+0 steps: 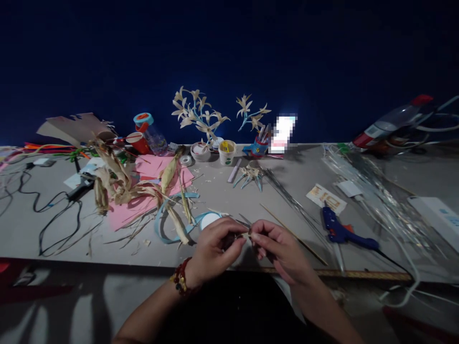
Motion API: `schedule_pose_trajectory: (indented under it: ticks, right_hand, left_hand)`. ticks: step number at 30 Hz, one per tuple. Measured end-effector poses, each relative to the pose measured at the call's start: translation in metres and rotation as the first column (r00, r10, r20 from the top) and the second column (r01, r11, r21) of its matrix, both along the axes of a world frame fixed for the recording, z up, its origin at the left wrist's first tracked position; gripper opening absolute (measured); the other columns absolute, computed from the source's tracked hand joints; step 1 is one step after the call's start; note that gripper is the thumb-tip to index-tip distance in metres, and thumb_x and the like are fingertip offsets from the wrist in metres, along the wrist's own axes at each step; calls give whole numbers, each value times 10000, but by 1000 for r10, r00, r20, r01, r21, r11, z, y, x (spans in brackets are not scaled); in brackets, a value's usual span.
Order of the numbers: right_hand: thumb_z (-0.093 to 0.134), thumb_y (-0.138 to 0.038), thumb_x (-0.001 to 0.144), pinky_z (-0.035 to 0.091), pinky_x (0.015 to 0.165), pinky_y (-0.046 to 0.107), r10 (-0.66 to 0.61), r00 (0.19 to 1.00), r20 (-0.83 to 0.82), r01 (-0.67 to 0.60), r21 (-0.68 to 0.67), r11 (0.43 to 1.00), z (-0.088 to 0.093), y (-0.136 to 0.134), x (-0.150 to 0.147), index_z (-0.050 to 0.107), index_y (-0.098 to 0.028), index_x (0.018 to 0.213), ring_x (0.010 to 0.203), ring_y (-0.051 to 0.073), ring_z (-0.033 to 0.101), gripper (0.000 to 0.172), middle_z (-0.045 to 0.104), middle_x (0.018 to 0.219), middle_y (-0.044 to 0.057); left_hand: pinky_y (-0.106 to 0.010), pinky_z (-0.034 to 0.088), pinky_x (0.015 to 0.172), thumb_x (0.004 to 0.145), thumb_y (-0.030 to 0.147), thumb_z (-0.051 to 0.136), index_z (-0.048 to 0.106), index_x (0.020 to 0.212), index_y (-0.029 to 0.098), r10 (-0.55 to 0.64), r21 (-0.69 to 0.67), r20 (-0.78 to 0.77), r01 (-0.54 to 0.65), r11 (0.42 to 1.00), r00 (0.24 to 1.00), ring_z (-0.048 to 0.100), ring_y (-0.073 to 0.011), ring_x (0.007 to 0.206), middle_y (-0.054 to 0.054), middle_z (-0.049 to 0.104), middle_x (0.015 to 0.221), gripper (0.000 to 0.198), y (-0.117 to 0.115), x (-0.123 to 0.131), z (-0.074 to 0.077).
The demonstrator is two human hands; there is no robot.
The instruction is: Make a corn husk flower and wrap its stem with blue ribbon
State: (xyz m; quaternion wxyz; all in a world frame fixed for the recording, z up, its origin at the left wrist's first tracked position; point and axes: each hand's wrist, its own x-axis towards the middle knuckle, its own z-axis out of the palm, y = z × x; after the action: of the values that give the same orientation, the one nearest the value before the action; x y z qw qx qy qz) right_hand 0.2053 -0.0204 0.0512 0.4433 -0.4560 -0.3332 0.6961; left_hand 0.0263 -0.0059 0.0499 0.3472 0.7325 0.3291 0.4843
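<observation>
Near the table's front edge, my left hand [217, 246] is closed, its thumb and fingers pinching a small pale piece of corn husk [245, 235]. My right hand [278, 246] meets it from the other side, fingertips closed on the same piece. Its exact shape is mostly covered by my fingers. Just behind my left hand lie a white round disc [211, 220] and a loop of light blue tape [158, 223]. Dried corn husks [175, 220] are spread to the left. Further back sits a cluster of small husk flowers on blue stems [251, 173].
A blue glue gun [344, 234] rests at the right, near a thin wooden stick [294, 235] and bundled wires [290, 193]. Finished husk flowers [201, 114] stand at the back beside a paper cup [226, 155] and a lit phone [282, 134]. Black cables [46, 210] trail at left.
</observation>
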Motion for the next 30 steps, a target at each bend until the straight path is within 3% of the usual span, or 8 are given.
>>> schedule_pose_trajectory:
  ticks: [4,9,13,16,19,22,27,30]
  right_hand:
    - [899,-436,633,390,482,202,-7,1000,7,7,6,1000,0,-1,1,685,-163,714,508,76,468,357,559,621,-41]
    - [877,-416,676,391,493,195,7,1000,21,-7,15,1000,-1,-2,1,675,-160,714,510,71,464,329,562,618,-41]
    - [858,-400,710,387,498,196,-14,999,33,12,42,999,-4,-2,3,675,-162,732,530,75,481,300,580,649,-35]
    - [830,-386,753,395,517,203,-23,999,44,20,62,998,-5,-2,5,679,-165,757,523,74,489,268,592,649,-34]
    - [807,-391,778,422,555,215,-17,998,58,11,103,995,-4,-2,6,686,-169,771,543,81,524,253,626,690,-20]
    - [811,-399,769,465,612,229,-19,995,98,4,155,988,-3,-3,5,713,-180,828,610,108,589,247,666,744,-1]
    - [815,-358,767,474,592,218,-59,986,157,24,213,977,-5,-3,2,720,-200,844,590,112,611,199,666,663,-17]
    - [799,-337,787,488,589,212,-72,987,145,35,241,970,-6,-3,3,727,-203,838,579,102,605,160,701,695,-4]
  left_hand:
    - [-273,501,695,872,102,664,688,1054,191,-52,60,-3,53,997,999,636,-162,772,-64,710,841,204,1,1,0]
    - [-255,494,666,886,114,649,678,994,177,-17,5,-13,17,1000,1000,629,-150,753,-54,693,819,128,0,1,-1]
    - [-236,501,617,881,167,674,669,1054,172,7,-159,26,-3,987,1000,617,-132,715,-60,684,876,174,-2,-2,-5]
    - [-223,523,601,899,205,670,674,1009,171,2,-330,115,36,943,993,622,-112,675,-56,687,893,116,-3,-7,-7]
    - [-215,525,581,923,205,643,675,946,163,4,-405,190,75,911,982,624,-96,632,-48,681,872,58,-3,-10,-7]
    - [-225,530,603,928,176,630,677,918,163,7,-371,209,72,926,978,632,-97,645,-41,670,863,50,-4,-9,-6]
    - [-254,529,686,905,122,641,691,894,168,10,-245,168,32,969,986,643,-130,747,-34,671,808,69,-3,-5,-2]
    - [-251,524,686,906,133,644,686,891,170,9,-285,173,41,958,985,641,-122,733,-31,671,822,58,-4,-3,-2]
